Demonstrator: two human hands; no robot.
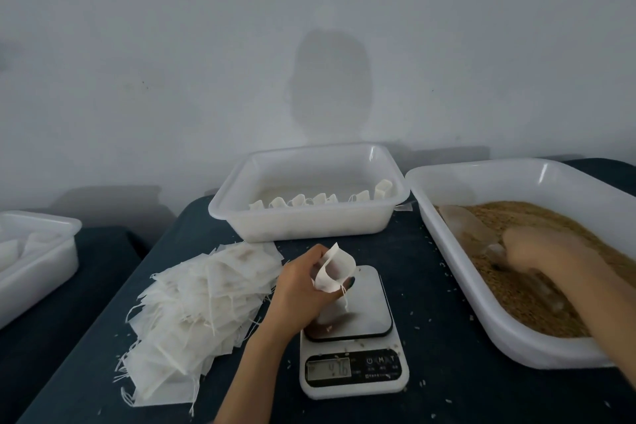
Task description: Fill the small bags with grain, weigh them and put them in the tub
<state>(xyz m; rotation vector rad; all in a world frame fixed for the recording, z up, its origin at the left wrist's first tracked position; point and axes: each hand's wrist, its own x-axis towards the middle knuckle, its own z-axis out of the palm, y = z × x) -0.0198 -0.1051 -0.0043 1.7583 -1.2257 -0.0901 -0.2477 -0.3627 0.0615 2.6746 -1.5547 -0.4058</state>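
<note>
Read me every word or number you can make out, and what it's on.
"416", faint, decimal point uncertain: display of the scale.
"M", "T": its buttons, beside a power sign.
Small print under the buttons: too blurred to read.
Nothing else bears text.

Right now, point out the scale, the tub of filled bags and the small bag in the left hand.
scale (328,368): head view, its display.
tub (309,222): head view, near wall.
small bag (327,277): head view, white front face.
</note>
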